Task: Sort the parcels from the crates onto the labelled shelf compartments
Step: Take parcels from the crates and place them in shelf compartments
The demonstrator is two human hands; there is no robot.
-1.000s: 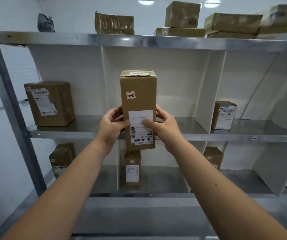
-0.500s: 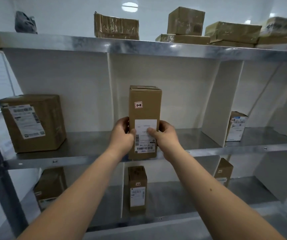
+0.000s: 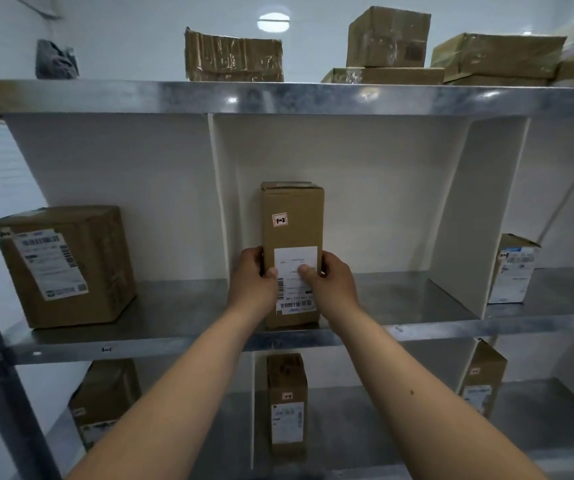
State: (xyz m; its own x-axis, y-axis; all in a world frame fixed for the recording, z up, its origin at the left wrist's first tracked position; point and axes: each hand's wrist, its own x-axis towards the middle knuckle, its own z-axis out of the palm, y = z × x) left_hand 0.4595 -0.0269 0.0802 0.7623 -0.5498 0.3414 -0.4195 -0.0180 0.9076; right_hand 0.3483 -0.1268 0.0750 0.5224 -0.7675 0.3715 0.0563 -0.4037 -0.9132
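On the steel shelf (image 3: 174, 341), in the middle compartment between two white dividers: tall parcel (image 3: 292, 209), upright, base at the front edge of the plate, actual contact not clear to tell. Gripped low on its left side by the left hand (image 3: 252, 278), fingers wrapped round the side, thumb pressed flat on the front. Gripped low on its right side by the right hand (image 3: 334, 285), thumb likewise on the front, lying across the white shipping label (image 3: 296, 299). Higher on the tall parcel's front, a small sticker (image 3: 280, 220) marked 1-2. Left of the tall parcel, just past the near divider (image 3: 218, 202), a large brown box (image 3: 67, 265) with a slanted label, standing on the same level and well apart. Right of the tall parcel, beyond the far divider (image 3: 469, 220), a white-labelled box (image 3: 514, 268), partly hidden by that panel. Straight below the tall parcel, one level down, a narrow carton (image 3: 287, 400), upright too; below and to the left, a dim brown box (image 3: 105, 400); below and to the right, a labelled carton (image 3: 483, 379). Above the tall parcel, on the top level, taped brown boxes (image 3: 233, 58) in a row, one cube stacked on a flat one, and far up to the left a grey bundle (image 3: 55, 60). Below-left of the tall parcel, on the shelf's front lip, a tiny tag (image 3: 106, 349) reading 1-1.
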